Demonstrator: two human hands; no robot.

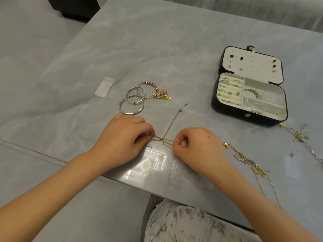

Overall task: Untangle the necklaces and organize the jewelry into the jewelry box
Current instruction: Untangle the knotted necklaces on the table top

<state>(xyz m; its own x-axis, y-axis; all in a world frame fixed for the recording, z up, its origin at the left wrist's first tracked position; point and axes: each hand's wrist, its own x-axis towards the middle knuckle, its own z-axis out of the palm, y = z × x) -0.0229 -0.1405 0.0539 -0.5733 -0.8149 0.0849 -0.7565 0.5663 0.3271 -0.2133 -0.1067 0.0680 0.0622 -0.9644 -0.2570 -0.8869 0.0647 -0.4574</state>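
A thin tangled chain (163, 139) is pinched at either end between the left hand (123, 135) and the right hand (196, 145), both curled tight, and is stretched across the short gap between them. The open jewelry box (249, 84) lies well beyond the right hand, with bangles (132, 102) just beyond the left. The crossing is probably best slackened, not pulled, so that the knot is not tightened.
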